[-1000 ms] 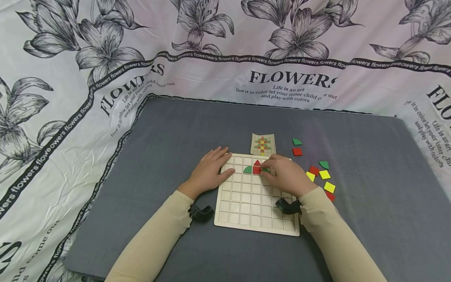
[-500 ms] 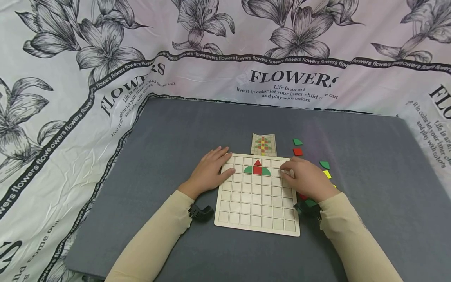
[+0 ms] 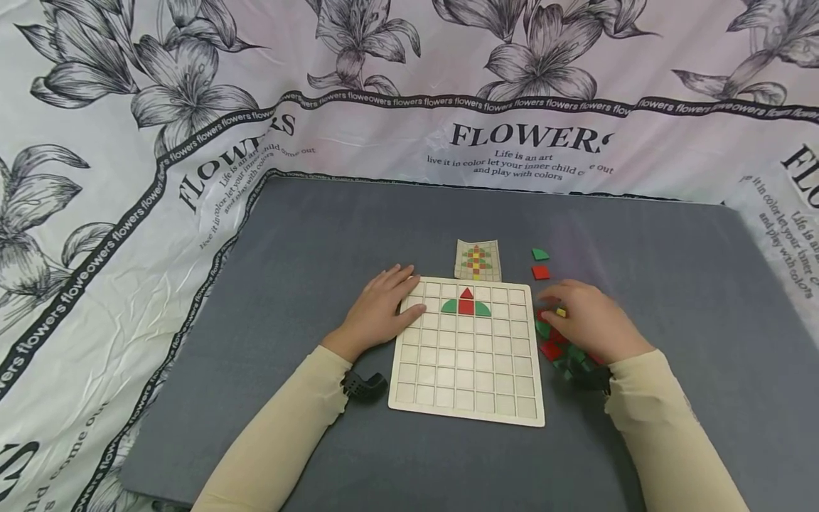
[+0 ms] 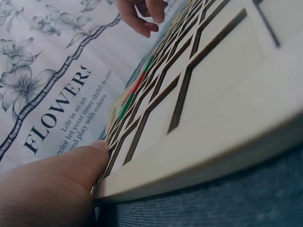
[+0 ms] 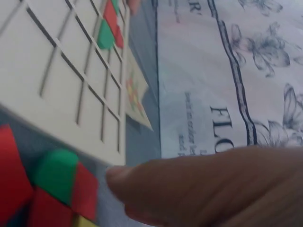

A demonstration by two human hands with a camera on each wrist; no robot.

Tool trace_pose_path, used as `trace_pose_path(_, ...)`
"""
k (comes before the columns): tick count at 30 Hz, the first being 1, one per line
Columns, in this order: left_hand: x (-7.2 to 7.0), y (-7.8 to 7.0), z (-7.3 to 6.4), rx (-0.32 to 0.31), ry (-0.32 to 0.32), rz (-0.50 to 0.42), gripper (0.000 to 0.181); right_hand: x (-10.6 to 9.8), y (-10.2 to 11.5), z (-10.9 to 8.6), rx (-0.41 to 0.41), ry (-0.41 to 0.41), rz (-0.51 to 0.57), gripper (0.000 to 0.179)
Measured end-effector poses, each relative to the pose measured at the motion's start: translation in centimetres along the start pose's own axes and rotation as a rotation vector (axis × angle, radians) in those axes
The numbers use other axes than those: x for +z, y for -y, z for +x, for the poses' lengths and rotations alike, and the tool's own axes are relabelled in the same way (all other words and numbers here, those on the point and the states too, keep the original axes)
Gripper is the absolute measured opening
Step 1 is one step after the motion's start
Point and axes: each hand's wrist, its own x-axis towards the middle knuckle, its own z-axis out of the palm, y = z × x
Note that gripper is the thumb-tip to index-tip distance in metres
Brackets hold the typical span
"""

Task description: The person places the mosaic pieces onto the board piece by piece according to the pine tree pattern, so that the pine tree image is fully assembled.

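On the grey table lies a cream grid board (image 3: 467,373). Set in its upper cells are a red triangle (image 3: 467,293), a red square (image 3: 466,307) below it, and green quarter-circles (image 3: 450,306) on both sides. My left hand (image 3: 376,313) rests with spread fingers at the board's upper left edge, its thumb (image 4: 80,163) touching the rim. Over a pile of loose coloured pieces (image 3: 552,350), just right of the board, hovers my right hand (image 3: 591,320), fingers loosely bent. Nothing shows between its thumb and fingers; its palm hides part of the pile.
A small pattern card (image 3: 477,261) lies against the board's far edge. Beyond the pile sit a separate green quarter-circle (image 3: 540,254) and a red square (image 3: 540,272). A flower-printed cloth (image 3: 371,135) borders the table's back and left side.
My right hand has left the green quarter-circle beside the red square on the board and moved right to the loose pieces. The left hand has stayed put.
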Motion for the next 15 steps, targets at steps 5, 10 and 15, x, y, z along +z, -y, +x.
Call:
trace_pose_path(5,-0.1,0.1,-0.2,-0.011,0.016,0.004,0.068,-0.6,-0.9,-0.3,0.042,0.017,0.001,0.029)
trace_pose_path(10,-0.3,0.0,-0.3,-0.017,0.018,0.004,0.068,-0.8,-1.4,-0.3,0.057,0.052,-0.009,0.025)
trace_pose_path(15,-0.4,-0.1,-0.1,-0.014,0.014,0.001,0.068,-1.2,-1.6,-0.2,0.063,0.090,-0.021,0.018)
